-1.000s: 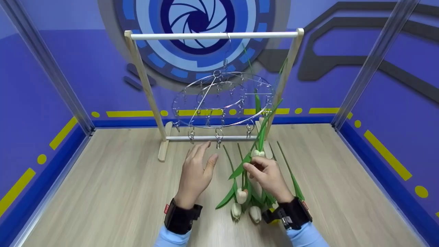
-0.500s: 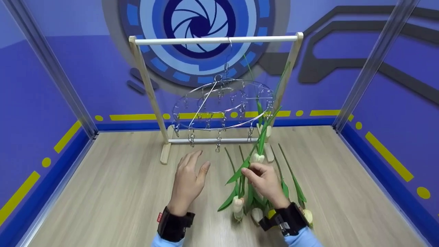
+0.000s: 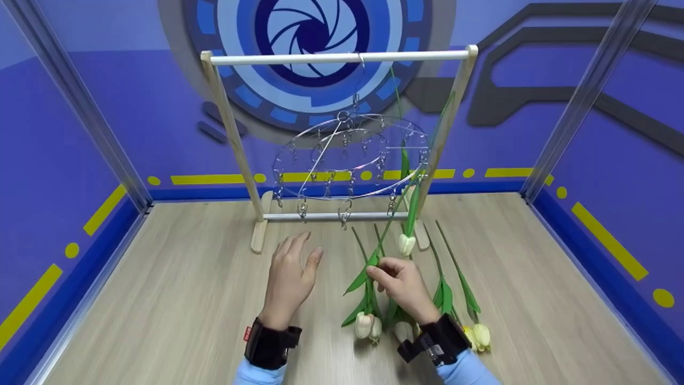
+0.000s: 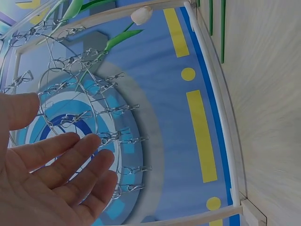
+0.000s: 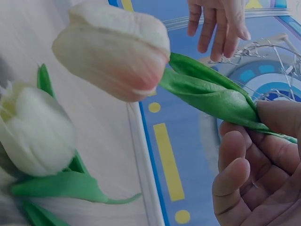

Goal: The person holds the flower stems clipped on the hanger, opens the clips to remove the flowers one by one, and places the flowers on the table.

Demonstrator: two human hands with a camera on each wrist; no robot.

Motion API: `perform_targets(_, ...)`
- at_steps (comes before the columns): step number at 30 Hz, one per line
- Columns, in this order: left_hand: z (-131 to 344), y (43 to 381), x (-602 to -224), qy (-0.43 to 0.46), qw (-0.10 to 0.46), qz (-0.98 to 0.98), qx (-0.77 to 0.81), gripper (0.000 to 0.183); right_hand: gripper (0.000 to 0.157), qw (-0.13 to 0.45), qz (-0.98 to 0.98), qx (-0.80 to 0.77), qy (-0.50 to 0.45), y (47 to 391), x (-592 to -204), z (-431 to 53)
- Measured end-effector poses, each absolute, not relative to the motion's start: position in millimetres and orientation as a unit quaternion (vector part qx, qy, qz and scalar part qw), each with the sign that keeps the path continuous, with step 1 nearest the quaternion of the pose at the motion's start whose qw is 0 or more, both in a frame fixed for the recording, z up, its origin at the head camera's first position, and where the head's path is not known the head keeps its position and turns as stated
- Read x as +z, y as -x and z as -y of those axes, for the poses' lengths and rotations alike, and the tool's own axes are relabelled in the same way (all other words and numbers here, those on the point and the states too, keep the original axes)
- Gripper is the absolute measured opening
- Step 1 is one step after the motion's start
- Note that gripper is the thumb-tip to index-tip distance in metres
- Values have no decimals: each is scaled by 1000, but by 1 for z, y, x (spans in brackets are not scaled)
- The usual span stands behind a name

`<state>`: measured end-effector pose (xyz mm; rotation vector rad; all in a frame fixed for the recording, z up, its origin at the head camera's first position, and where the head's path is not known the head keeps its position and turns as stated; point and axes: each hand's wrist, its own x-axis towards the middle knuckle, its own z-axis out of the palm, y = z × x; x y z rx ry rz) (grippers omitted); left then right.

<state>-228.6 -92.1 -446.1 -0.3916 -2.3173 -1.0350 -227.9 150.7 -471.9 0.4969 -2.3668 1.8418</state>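
A pale wood-grain tabletop (image 3: 176, 299) spreads beneath and in front of the rack (image 3: 336, 58), an upright wooden frame with 2 white bars. Behind the rack stands a blue-purple back wall (image 3: 502, 149), with a round shutter-like emblem (image 3: 312, 37) and a low row of yellow dashes and dots (image 3: 206, 179). Side walls (image 3: 53, 155) in like colours flank the rack, well apart from it, meeting the back wall at 2 metal posts (image 3: 85, 107).

From the rack's top bar hangs a wire hanger (image 3: 352, 199) with clips; 1 white tulip (image 3: 407, 245) hangs bloom-down near the rack's right leg. In front of the rack's right half, the right hand (image 3: 403, 283) pinches the pink-flushed tulip (image 5: 117, 52) by stem and leaf, a narrow grip; I cannot tell whether its stem touches the hanger.

The left hand (image 3: 288, 280), in front of the rack's left half, is wide, thumb apart from the fingers. Loose tulips (image 3: 482, 337) lie before the rack's right side, blooms pointing away from it, some partly hidden.
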Motion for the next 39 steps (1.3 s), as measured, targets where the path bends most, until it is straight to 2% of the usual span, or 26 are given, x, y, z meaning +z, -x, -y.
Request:
perform_targets(13,95,236,-451,137,279,869,-385,39,22,-36,787,593,-167,239,-479,-139)
perform_targets(27,99,240,-460,124,263,878,-379,40,19,-145,802,561,-145,257,-480,-125)
perform_targets(39,99,243,-467,99,236,900,-353,40,21,-179,818,529,-135,266,-482,-110)
